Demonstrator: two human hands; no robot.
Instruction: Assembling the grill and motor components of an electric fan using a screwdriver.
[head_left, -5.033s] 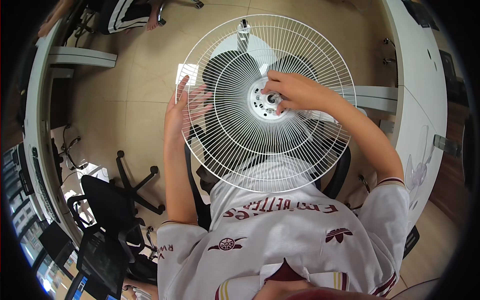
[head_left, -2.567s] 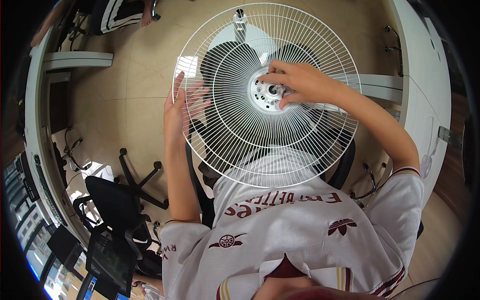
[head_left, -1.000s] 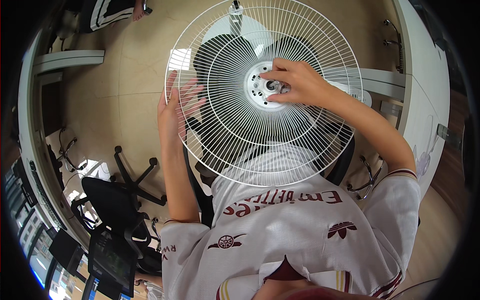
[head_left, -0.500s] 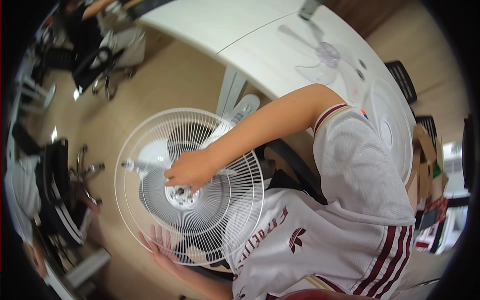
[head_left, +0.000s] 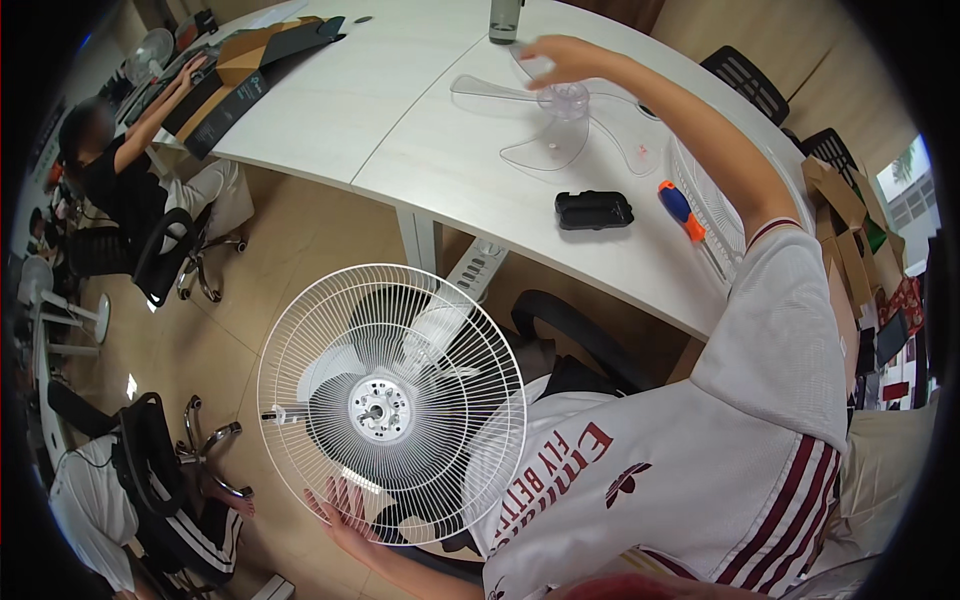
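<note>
A white wire fan guard (head_left: 440, 300) with a bare motor shaft (head_left: 376, 411) at its centre faces up in front of me. My left hand (head_left: 345, 510) holds it at its lower left rim, fingers spread behind the wires. A white fan base with buttons (head_left: 474, 270) shows beyond the guard. Stretched over the table, my right hand (head_left: 570, 60) is empty with fingers apart. It is just over the clear fan blade (head_left: 563, 101); I cannot tell whether they touch. A black case (head_left: 594, 210) and a blue-and-orange screwdriver (head_left: 682, 211) lie nearer on the table.
The white table (head_left: 400, 90) curves across the far side. A water bottle (head_left: 504, 22) stands behind the blade. Another wire guard (head_left: 710, 190) lies partly under my right arm. A co-worker (head_left: 105, 160) reaches toward an opened box (head_left: 235, 85). An office chair (head_left: 160, 460) stands left.
My right hand has left the fan's centre and moved up to the clear blade on the table. My left hand stays at the guard's rim. The view has shifted, showing more table.
</note>
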